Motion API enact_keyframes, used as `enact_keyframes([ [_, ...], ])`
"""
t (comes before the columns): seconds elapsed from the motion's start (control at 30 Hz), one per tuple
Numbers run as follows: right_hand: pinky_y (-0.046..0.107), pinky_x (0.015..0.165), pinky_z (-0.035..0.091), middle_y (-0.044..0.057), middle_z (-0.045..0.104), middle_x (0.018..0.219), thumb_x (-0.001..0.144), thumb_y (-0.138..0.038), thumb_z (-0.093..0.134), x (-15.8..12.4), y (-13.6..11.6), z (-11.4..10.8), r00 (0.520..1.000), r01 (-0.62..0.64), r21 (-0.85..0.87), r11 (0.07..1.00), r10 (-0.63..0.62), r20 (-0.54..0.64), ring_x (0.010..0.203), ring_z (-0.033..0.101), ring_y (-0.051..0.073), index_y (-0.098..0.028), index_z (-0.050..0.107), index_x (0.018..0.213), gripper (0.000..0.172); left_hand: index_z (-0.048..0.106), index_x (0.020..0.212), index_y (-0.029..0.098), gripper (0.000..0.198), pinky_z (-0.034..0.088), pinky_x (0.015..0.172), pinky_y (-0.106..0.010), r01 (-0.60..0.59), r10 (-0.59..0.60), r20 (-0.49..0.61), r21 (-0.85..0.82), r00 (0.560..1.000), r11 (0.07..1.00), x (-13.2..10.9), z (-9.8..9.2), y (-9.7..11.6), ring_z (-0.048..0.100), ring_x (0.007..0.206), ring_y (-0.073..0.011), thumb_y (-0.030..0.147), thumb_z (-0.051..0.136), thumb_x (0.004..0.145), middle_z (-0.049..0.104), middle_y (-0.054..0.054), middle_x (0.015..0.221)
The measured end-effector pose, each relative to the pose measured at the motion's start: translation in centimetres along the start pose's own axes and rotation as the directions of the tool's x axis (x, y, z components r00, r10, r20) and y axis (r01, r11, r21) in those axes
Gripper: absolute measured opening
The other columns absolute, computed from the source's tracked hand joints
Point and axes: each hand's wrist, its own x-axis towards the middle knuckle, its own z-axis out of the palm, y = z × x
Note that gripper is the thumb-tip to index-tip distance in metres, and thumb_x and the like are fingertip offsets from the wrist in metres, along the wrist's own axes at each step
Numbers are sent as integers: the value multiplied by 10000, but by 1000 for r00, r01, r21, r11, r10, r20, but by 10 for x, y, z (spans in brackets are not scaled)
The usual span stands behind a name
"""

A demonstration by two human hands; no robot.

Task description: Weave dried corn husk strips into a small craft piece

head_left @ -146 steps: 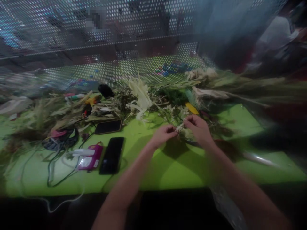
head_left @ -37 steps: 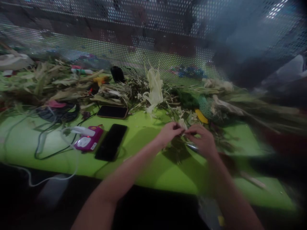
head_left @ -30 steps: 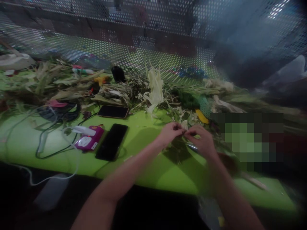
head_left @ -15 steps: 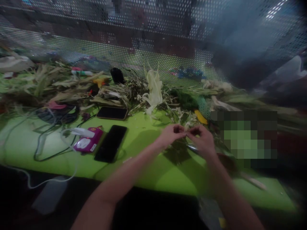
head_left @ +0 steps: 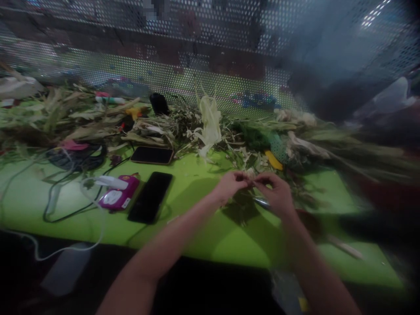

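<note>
Above the green table (head_left: 197,227), my left hand (head_left: 231,186) and my right hand (head_left: 274,190) meet fingertip to fingertip. Both are closed in a pinch, and whatever sits between the fingers is too small and dim to name. Dried plant scraps (head_left: 251,162) lie just behind the fingertips. Beneath my right hand a shiny, pale object (head_left: 261,201) shows in part. Beyond it are a yellow object (head_left: 274,160) and a green mesh piece (head_left: 278,146). A pale dried husk (head_left: 210,120) stands up behind my left hand.
Left of my arms lie a black phone (head_left: 151,197), a second phone (head_left: 152,155) and a magenta power strip (head_left: 120,192) with cables. Dried leaves (head_left: 65,111) heap along the perforated metal screen (head_left: 183,74). A wooden stick (head_left: 344,246) rests at the right.
My hands stay together in nearly the same place, with only a slight shift of the fingers. The whole view has slid a little to the left.
</note>
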Motion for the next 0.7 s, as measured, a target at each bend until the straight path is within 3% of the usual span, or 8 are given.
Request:
enact_keyframes([
  [0.23, 322, 718, 542, 32, 714, 848, 799, -327, 715, 0, -5, -4, 996, -49, -41, 998, 52, 77, 757, 651, 176, -215, 725, 935, 177, 623, 797, 121, 138, 467, 775, -276, 57, -65, -61, -126, 996, 990, -6, 4, 14, 592, 685, -90, 134, 732, 713, 638, -8, 759],
  [0.7, 353, 799, 531, 43, 706, 901, 854, -301, 675, 2, -3, -4, 976, 217, -200, 955, -217, 25, 871, 658, 202, -257, 735, 938, 112, 597, 794, 119, 120, 488, 747, -255, 87, -101, -68, -182, 993, 980, -6, 7, 15, 594, 639, -72, 127, 710, 751, 632, -1, 730],
])
